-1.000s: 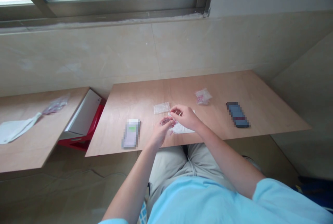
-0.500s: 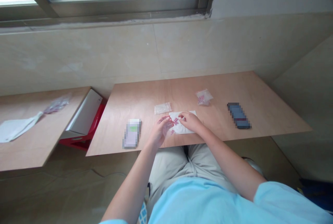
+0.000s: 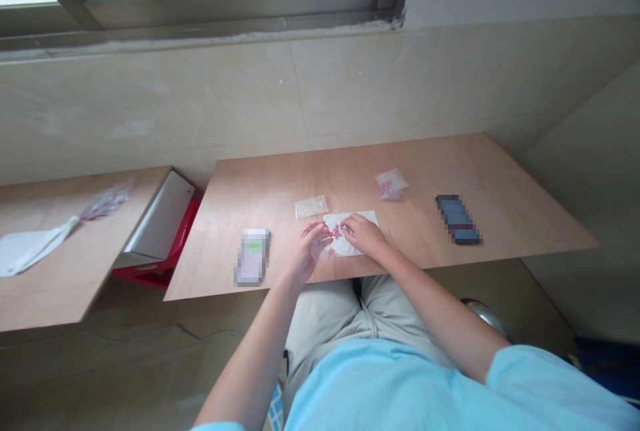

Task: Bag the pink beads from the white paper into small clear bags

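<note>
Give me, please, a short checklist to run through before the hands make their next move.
1. White sheet lying on the table: ok.
2. Pink pieces all in one cluster: not ok, some lie apart toward the near edge.
3. Left hand gripping a piece: cannot tell.
4. Right hand gripping a piece: cannot tell.
5. Both phones clear of the hands: ok.

Pink pieces indistinctly small

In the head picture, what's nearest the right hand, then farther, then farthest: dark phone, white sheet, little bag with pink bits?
1. White sheet, beneath the right hand.
2. Little bag with pink bits, beyond the hand, slightly right.
3. Dark phone, well to the right.
</note>
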Available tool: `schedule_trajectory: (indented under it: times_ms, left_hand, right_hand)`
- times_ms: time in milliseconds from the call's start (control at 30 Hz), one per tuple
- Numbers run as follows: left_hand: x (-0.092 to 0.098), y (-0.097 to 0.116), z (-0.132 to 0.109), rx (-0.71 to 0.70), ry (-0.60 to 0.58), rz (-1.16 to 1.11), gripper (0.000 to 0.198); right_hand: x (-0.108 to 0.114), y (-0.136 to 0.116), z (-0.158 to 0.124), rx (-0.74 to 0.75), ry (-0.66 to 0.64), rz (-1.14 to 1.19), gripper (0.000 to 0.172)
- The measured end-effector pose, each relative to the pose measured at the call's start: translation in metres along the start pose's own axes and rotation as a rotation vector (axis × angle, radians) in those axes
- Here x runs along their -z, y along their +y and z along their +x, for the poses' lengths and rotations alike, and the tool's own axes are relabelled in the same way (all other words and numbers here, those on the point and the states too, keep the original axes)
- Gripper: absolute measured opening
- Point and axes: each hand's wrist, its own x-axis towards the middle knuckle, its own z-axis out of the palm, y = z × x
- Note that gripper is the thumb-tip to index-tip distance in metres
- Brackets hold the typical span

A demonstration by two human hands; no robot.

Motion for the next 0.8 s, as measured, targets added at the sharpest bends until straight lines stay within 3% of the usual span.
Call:
schedule_trajectory:
  times_ms: [500, 633, 800]
  left_hand:
    - [-0.001, 0.000, -0.001, 0.049, 0.026, 0.107, 0.036]
    - [-0.001, -0.003, -0.002, 0.026, 0.037, 0.231, 0.037]
    - [-0.005, -0.012, 0.000, -0.095, -0.008, 0.463, 0.031]
  right_hand:
    - [-0.003, -0.001, 0.013, -0.111, 0.008, -0.005, 0.010]
    - [0.005, -0.007, 0.016, -0.138, 0.093, 0.288, 0.011]
    - [0.040, -0.038, 0.006, -0.052, 0.189, 0.657, 0.028]
